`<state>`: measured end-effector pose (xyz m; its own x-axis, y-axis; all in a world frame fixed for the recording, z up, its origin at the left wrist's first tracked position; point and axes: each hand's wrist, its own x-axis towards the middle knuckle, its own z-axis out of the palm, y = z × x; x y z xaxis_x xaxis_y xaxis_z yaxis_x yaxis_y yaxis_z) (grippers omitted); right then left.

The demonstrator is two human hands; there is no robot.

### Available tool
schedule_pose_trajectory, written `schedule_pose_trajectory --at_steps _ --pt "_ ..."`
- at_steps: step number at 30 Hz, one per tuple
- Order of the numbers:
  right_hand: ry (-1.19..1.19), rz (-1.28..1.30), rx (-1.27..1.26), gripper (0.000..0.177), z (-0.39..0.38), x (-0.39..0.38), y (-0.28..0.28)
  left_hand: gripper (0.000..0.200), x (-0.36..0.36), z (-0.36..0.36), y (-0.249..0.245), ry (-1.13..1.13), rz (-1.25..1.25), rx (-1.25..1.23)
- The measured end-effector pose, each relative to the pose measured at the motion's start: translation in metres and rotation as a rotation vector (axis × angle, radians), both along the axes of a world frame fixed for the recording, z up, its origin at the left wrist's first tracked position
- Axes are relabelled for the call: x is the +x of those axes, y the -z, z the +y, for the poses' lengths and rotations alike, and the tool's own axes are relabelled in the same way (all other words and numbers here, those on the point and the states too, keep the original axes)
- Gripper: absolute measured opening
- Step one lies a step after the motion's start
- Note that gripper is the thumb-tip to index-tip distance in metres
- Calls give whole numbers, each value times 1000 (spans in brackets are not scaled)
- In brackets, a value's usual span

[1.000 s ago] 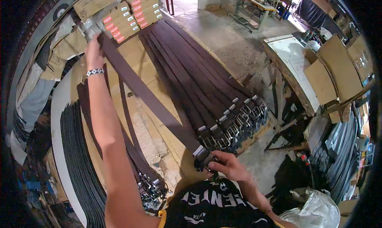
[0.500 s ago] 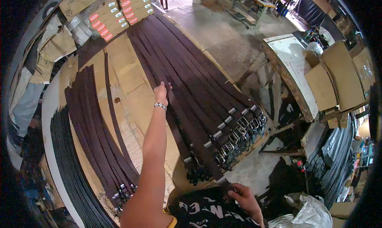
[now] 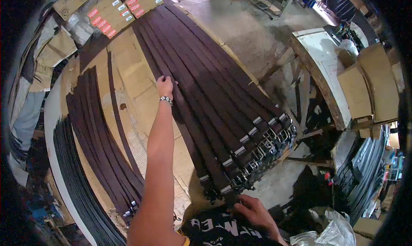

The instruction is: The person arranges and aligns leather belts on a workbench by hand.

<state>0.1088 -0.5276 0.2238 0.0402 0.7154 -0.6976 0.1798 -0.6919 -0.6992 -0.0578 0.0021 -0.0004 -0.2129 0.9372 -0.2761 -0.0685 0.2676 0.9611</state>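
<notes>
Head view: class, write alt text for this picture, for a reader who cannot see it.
The person's left hand rests on a dark brown belt at the edge of a row of belts laid side by side on cardboard; the right hand touches the buckle ends.

head view | worn high | faces forward-down | near over worktable (image 3: 138, 81)

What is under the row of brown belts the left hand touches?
Flattened cardboard sheets show beside the belts; directly beneath them the surface is covered, so unseen.
</notes>
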Motion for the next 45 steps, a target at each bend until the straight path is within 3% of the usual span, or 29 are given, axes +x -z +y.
schedule_pose_trajectory --at_steps 1,3,4,5,6,8,10,11,14,18,20,24,29,32,35,38,41,45 --pt "27 -7 -14 41 3 -2 6 37 3 3 -4 -19 -5 1" --pt "75 0 56 39 3 -4 32 38 5 9 -13 -31 223 150" --pt "97 18 128 36 -4 -5 57 44 -19 68 74 -10 453 280" --pt "120 36 198 34 -12 -7 68 49 -17 59 54 5 501 198" --pt "150 109 151 33 -3 -9 53 54 -13 33 3 139 401 42" --pt "208 246 109 31 27 -8 27 55 -12 25 -1 124 411 0" --pt "126 81 151 29 19 -7 42 57 -17 5 -21 206 471 -18" --pt "85 -1 172 29 13 -7 52 50 -15 -16 -38 213 625 89" --pt "269 201 67 35 0 -9 68 43 -32 -51 -28 336 607 75" --pt "277 157 122 35 -4 -12 76 47 -31 -150 -53 445 782 -32" --pt "293 90 130 35 -5 -15 78 49 -33 -189 -45 502 782 -5" --pt "283 48 167 34 29 -19 44 49 -27 -243 -65 503 489 -104" --pt "174 -138 266 32 40 -24 66 48 -21 -265 -80 519 423 -148" --pt "147 -255 399 32 41 -32 48 46 -20 -273 -73 533 450 -147" --pt "115 -421 407 38 26 -40 44 42 -24 -290 -67 509 551 78" --pt "-21 -568 578 48 12 -41 38 38 -28 -318 -95 588 537 80" --pt "-85 -767 530 54 7 -48 34 32 -36 -347 -105 677 450 49" --pt "-205 -829 479 61 10 -50 33 25 -37 -384 -125 743 307 55"
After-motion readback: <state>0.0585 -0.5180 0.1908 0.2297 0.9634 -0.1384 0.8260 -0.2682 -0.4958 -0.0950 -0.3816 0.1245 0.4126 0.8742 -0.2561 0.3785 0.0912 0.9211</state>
